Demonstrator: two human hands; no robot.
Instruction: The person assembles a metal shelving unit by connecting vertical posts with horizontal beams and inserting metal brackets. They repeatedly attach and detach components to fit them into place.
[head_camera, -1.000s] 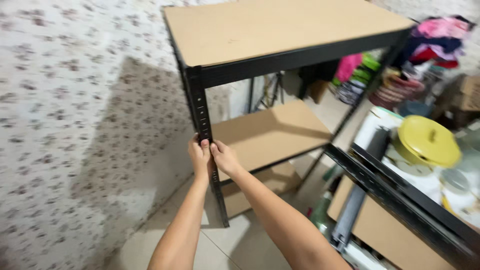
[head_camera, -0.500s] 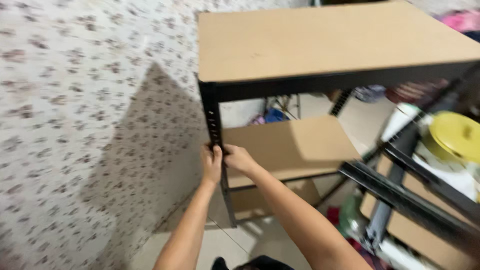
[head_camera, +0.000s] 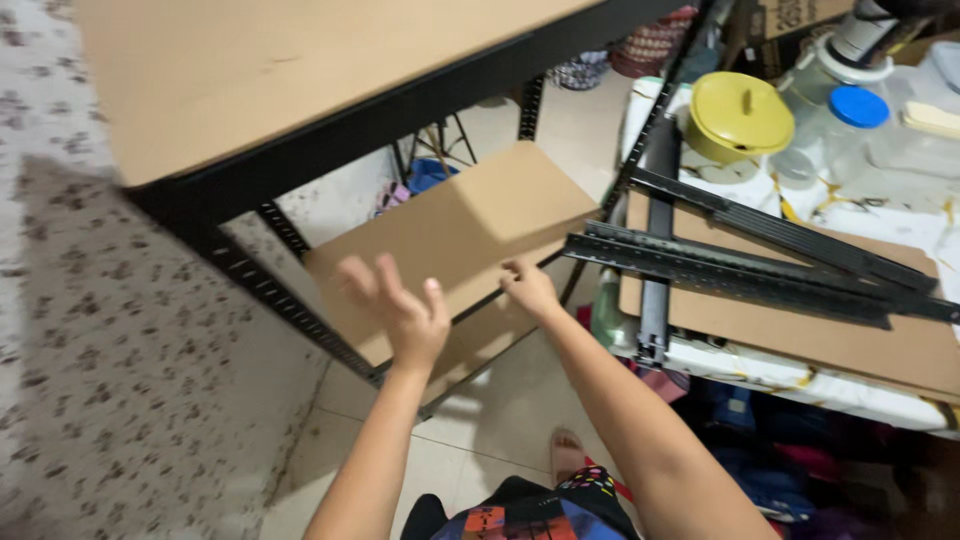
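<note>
**Hands at the lower board of the metal rack**

Shelving work looks to be at the stage of seating the lower shelf board (head_camera: 460, 225) in the black rack frame (head_camera: 290, 305). That board is the landmark here. It lies tilted across the lower level of the frame, below the wide top board (head_camera: 270, 70), with its near edge towards the person.

The right hand (head_camera: 528, 288) rests on the board's near right corner, fingers curled over the edge where it meets the black front rail; it touches the board, though I cannot tell how firmly it grips. The left hand (head_camera: 405, 310) hovers over the near left part of the same board, fingers spread and holding nothing, blurred as if in motion. The two hands are apart, both over the near edge.

By my judgement, the next move calls for the left hand to come down on the board's near left side, so that both hands can press or shift the board until it lies flat within the rails. Whether the far edge already sits on its rail is hidden by the top board.

Right of the lower board, a table (head_camera: 800, 340) carries loose black rails (head_camera: 740, 270) laid on another brown board; beyond them stand a yellow lidded pot (head_camera: 742, 112) and a blue-capped jar (head_camera: 855, 110). Left of the board is a speckled wall (head_camera: 110, 400).
</note>
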